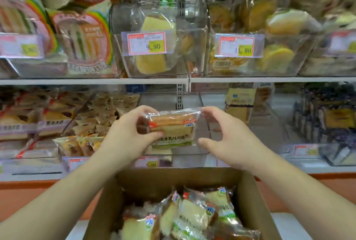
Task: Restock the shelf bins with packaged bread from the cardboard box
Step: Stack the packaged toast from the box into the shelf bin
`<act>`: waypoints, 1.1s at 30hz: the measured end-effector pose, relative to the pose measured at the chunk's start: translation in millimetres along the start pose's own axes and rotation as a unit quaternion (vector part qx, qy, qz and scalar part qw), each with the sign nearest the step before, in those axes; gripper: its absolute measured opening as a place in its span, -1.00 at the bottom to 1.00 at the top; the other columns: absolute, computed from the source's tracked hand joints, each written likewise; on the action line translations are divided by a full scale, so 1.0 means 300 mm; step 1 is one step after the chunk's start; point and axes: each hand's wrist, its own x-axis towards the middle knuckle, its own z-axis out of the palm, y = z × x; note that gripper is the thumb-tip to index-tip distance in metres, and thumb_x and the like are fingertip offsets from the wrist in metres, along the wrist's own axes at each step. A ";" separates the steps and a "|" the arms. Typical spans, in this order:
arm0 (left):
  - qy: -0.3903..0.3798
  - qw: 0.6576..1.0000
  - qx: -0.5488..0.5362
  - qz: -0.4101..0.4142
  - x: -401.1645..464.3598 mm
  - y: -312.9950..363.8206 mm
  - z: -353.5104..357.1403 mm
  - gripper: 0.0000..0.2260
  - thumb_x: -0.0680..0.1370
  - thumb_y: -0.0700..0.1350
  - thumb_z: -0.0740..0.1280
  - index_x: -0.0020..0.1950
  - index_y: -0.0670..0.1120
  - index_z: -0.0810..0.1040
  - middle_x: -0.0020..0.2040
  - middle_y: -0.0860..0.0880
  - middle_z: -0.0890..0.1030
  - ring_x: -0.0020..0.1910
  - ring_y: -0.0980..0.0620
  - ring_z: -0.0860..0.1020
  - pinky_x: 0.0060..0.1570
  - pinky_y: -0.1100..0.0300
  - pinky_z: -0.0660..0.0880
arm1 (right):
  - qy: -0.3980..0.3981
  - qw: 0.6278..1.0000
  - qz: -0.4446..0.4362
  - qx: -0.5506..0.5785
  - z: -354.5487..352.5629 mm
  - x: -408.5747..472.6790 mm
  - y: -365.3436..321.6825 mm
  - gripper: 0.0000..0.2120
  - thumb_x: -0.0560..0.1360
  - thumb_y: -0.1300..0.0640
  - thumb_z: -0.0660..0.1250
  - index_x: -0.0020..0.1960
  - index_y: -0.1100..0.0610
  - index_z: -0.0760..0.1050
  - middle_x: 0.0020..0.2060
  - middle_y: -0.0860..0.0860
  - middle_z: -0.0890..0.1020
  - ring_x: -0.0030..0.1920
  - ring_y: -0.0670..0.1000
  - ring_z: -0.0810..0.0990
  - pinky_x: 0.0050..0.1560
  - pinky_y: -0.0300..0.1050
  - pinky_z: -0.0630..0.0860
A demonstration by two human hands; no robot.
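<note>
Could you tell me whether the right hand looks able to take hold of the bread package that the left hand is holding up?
Probably yes. The right hand is open right beside the bread package, which the left hand grips at its other end, and nothing lies between them.

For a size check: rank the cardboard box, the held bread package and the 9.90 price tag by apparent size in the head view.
1. cardboard box, largest, though it is nearest the camera.
2. bread package, gripped by the left hand.
3. 9.90 price tag, slightly smaller but farther away, so this order is unsure.

cardboard box (107, 203) near end cropped; left shelf packages (28, 8) blurred; lower price tag (146, 162) unreadable
</note>
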 end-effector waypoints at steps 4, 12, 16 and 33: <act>-0.002 0.997 0.036 -0.065 0.161 -0.066 0.119 -0.61 0.44 0.03 0.60 0.19 0.15 0.53 -0.04 0.18 0.66 -0.07 0.14 0.66 -0.01 0.07 0.64 | -0.046 0.994 0.014 -0.094 0.024 0.061 0.117 -0.27 0.62 -0.01 0.42 0.69 -0.07 0.16 0.65 -0.14 0.26 0.64 -0.12 0.19 0.54 -0.27 0.06; 0.024 0.990 0.013 -0.135 0.496 -0.226 0.379 -0.66 0.49 -0.05 0.54 0.25 0.10 0.62 0.03 0.07 0.69 0.03 0.04 0.63 0.14 0.16 0.57 | -0.035 0.997 0.016 -0.071 0.084 0.091 0.261 -0.41 0.63 -0.03 0.40 0.61 -0.22 0.31 0.56 -0.39 0.25 0.58 -0.33 0.14 0.47 -0.48 -0.06; 0.005 0.987 -0.043 -0.152 0.612 -0.294 0.489 -0.72 0.50 -0.13 0.53 0.18 0.06 0.62 -0.01 0.03 0.69 0.02 -0.03 0.68 0.08 0.01 0.66 | -0.029 0.997 -0.001 -0.074 0.094 0.112 0.291 -0.45 0.62 -0.01 0.39 0.57 -0.25 0.35 0.43 -0.55 0.21 0.50 -0.47 0.08 0.35 -0.64 -0.15; 0.085 0.979 -0.075 -0.169 0.603 -0.356 0.574 -0.46 0.60 -0.18 0.43 0.52 0.10 0.36 0.14 0.04 0.53 0.05 0.08 0.52 -0.36 0.45 0.35 | -0.042 0.998 -0.007 -0.038 0.084 0.105 0.303 -0.44 0.58 0.12 0.41 0.48 -0.32 0.44 0.45 -0.64 0.24 0.46 -0.56 0.11 0.47 -0.51 0.10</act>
